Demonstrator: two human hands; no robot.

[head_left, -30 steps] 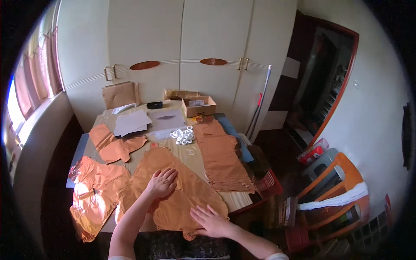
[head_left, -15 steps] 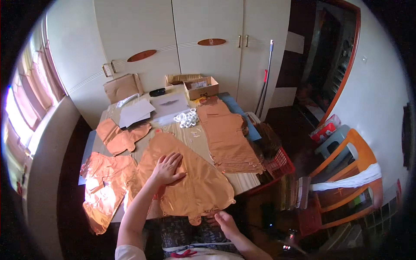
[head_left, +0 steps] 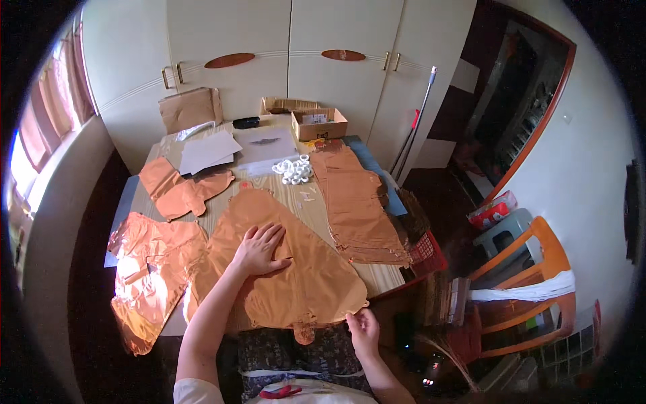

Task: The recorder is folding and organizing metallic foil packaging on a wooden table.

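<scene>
On orange foil [head_left: 316, 269], left hand [head_left: 257, 254] with fingers spread, right hand [head_left: 362, 330] pinching its edge

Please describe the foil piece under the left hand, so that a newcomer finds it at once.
Before the pale wardrobe stands a table. Midway along its near edge lies the coppery foil piece, roughly bell-shaped. Unlike the other foil pieces, it has the left hand flat on it and the right hand at its corner.

A cream wardrobe [head_left: 343, 23] stands behind the counter [head_left: 385, 277]. At left, daylight comes through a window [head_left: 21, 165] with pink curtains [head_left: 46, 138]; at right, a wooden chair [head_left: 554, 246] is near the pale wall [head_left: 595, 172].
</scene>
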